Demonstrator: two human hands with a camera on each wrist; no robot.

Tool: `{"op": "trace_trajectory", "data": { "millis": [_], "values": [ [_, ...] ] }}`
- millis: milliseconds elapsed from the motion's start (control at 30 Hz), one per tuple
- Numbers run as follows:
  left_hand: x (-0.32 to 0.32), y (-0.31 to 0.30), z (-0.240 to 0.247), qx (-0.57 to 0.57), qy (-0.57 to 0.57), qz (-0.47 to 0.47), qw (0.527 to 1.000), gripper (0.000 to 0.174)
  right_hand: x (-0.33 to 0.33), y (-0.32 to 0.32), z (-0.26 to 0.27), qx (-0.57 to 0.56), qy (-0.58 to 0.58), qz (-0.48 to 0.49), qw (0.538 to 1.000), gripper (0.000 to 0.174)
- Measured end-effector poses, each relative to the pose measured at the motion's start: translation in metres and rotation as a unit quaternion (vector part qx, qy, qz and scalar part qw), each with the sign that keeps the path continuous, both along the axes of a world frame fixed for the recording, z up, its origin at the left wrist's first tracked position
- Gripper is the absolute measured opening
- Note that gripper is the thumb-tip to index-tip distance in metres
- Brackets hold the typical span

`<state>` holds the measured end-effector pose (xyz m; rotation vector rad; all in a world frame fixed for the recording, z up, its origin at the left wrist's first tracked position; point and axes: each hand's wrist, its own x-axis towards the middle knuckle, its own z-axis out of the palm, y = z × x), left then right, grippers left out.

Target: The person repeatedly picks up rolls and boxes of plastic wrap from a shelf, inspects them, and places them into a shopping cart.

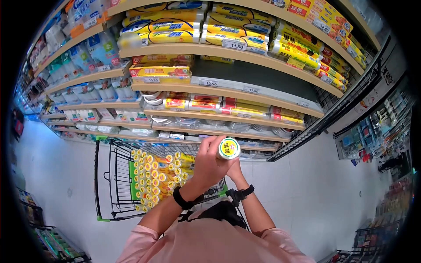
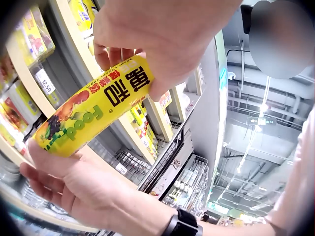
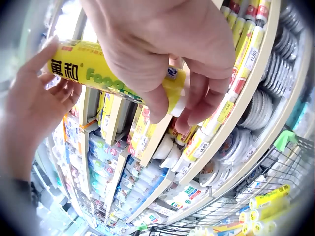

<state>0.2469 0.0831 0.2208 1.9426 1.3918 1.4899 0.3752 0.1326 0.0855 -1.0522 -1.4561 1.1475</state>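
A yellow roll of food bags with black characters and a green "Food" print is held between both hands, in front of the shelves. Its round white end faces up in the head view. My left hand grips one end, thumb on the printed side and fingers behind, as the left wrist view shows. Around the other end my right hand holds with thumb and fingers; in the head view this hand is mostly hidden behind the left one. Black bands circle both wrists.
A shopping cart stands at lower left with many similar yellow rolls upright inside. Ahead, curved-looking shelves bear yellow rolls, boxes, and price tags. A mesh rack side rises at right. Grey floor spreads around.
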Motion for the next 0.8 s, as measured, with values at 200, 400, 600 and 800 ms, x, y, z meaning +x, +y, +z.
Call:
{"op": "trace_trajectory", "data": {
  "millis": [200, 400, 600, 800],
  "values": [
    [-0.030, -0.002, 0.013, 0.030, -0.046, -0.006, 0.998, 0.063, -0.013, 0.005, 0.012, -0.019, -0.075, -0.007, 0.997, 0.071],
    [-0.048, 0.000, 0.023, 0.034, -0.038, -0.029, 0.998, 0.066, -0.025, 0.028, -0.002, 0.039, 0.026, 0.017, 0.999, 0.062],
    [-0.061, 0.001, 0.022, 0.043, -0.006, -0.047, 0.998, 0.069, -0.030, 0.033, 0.017, 0.091, -0.035, -0.056, 0.994, 0.064],
    [-0.070, -0.005, 0.023, 0.052, -0.009, -0.045, 0.998, 0.059, -0.031, 0.039, -0.003, 0.067, 0.020, -0.070, 0.995, 0.059]
  ]
}}
